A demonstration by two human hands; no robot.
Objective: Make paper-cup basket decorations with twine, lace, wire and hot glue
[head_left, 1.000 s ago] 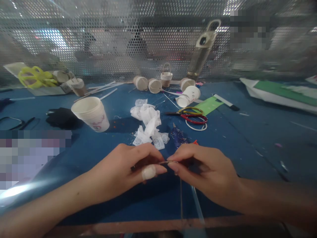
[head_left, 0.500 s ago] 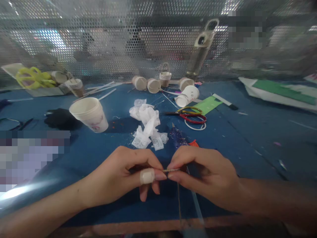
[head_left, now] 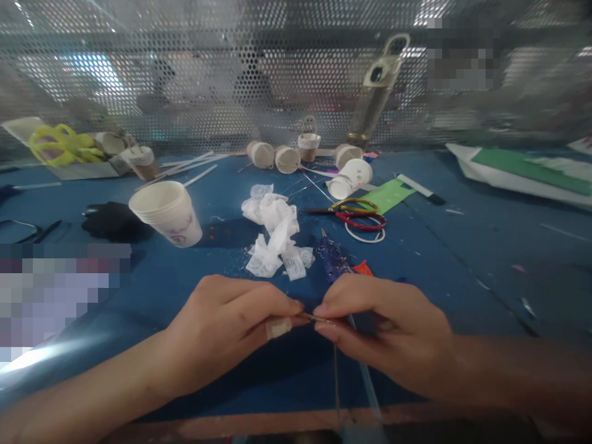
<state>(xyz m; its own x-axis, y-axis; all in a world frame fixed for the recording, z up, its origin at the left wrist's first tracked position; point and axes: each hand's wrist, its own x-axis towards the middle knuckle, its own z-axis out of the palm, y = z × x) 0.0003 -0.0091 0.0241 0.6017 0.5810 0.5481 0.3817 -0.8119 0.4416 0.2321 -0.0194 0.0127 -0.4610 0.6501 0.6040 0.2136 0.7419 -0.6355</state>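
Note:
My left hand [head_left: 231,327] and my right hand [head_left: 383,327] meet fingertip to fingertip low in the middle, over the blue table [head_left: 462,259]. Both pinch a thin brownish strand [head_left: 311,317] between thumb and forefinger. A length of the strand hangs down from the pinch toward the table's near edge. My left thumb carries a pale bandage. Just beyond my right hand lies a dark blue glue gun [head_left: 332,258] with an orange part.
A stack of white paper cups [head_left: 167,213] stands left of centre. Crumpled white lace [head_left: 276,231] lies in the middle. Red-and-yellow scissors [head_left: 356,213], a green paper strip [head_left: 388,196], several small cup baskets [head_left: 287,157], yellow scissors [head_left: 60,145] and a perforated metal screen [head_left: 231,74] lie farther back.
My left hand has rolled so the bandaged thumb tucks under and its lower fingers curl in. Both hands sit slightly lower. The pinch on the strand holds.

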